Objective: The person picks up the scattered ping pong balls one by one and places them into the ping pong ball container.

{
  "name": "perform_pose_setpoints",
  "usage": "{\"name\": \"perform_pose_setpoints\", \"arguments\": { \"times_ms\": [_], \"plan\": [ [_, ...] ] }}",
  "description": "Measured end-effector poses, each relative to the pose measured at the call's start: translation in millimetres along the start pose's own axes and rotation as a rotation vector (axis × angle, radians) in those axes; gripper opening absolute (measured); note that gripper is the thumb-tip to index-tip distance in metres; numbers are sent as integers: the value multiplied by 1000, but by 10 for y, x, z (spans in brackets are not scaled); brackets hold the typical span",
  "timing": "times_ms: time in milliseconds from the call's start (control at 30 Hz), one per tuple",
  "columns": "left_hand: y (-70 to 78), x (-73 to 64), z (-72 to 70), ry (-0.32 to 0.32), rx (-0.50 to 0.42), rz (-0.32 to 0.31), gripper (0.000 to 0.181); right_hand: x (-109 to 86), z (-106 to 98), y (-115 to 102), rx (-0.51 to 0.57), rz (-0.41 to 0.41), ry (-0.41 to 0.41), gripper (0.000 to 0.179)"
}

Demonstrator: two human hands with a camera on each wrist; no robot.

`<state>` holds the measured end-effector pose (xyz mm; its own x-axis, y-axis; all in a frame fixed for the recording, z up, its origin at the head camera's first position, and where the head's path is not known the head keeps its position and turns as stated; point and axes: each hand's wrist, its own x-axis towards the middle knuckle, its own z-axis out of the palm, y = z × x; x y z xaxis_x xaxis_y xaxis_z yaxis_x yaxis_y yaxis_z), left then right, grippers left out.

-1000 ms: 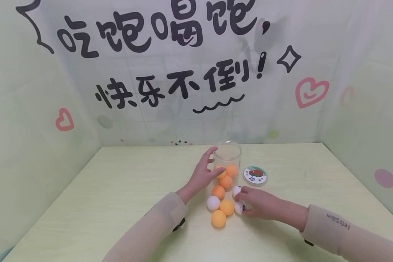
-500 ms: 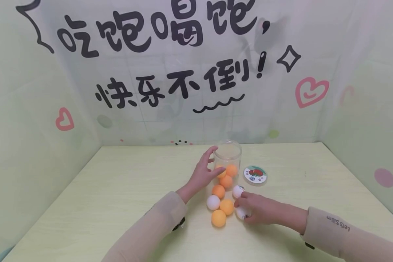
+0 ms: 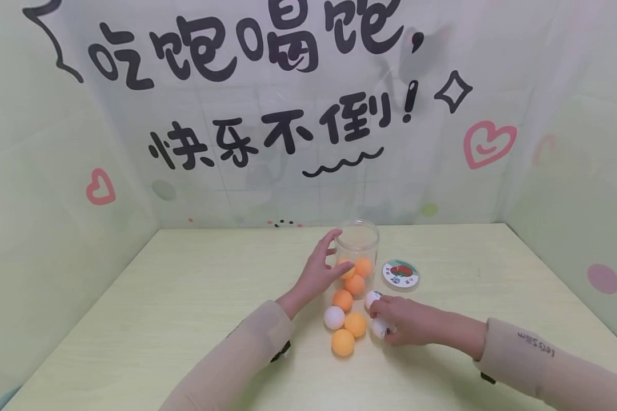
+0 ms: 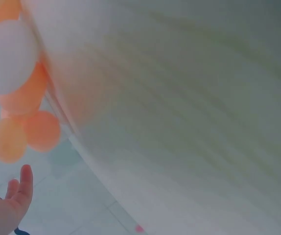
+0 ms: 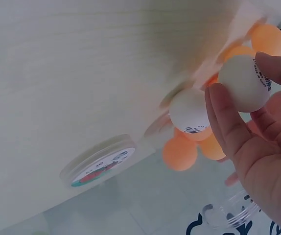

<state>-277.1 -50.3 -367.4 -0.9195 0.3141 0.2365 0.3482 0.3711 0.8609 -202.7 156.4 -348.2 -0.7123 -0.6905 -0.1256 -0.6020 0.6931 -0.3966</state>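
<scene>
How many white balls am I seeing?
3: one white ball pinched in the right hand, another just beyond it, a third beside the orange balls. More may be hidden.

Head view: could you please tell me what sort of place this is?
Probably an indoor tabletop booth: a pale, wood-grained table is enclosed at the back and both sides by whitish, printed sheets, the rear one bearing large black Chinese lettering.

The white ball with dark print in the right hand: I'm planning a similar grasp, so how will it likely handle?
The white printed ball is probably stiff, looking undented in the right hand. Its smooth-looking surface may slip. Being spherical, it would likely roll on the flat, pale wood-grained table.
</scene>
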Motion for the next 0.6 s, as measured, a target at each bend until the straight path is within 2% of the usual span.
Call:
{"name": "perform_pose_setpoints", "arguments": {
  "times_ms": [267,367,400,600],
  "plan": [
    [33,-16,-10,8,0,23,70,-1,-184,-15,-52,-68,40,31],
    [26,-12,-10,7,-4,32,70,-2,-294,-32,-78,-88,71,30],
    [-24,8,0,9,-1,43,70,2,-329,-30,-96,-96,86,29],
    [-31,9,3,13,-7,63,68,31,-539,-43,-90,-44,108,29]
  ]
}}
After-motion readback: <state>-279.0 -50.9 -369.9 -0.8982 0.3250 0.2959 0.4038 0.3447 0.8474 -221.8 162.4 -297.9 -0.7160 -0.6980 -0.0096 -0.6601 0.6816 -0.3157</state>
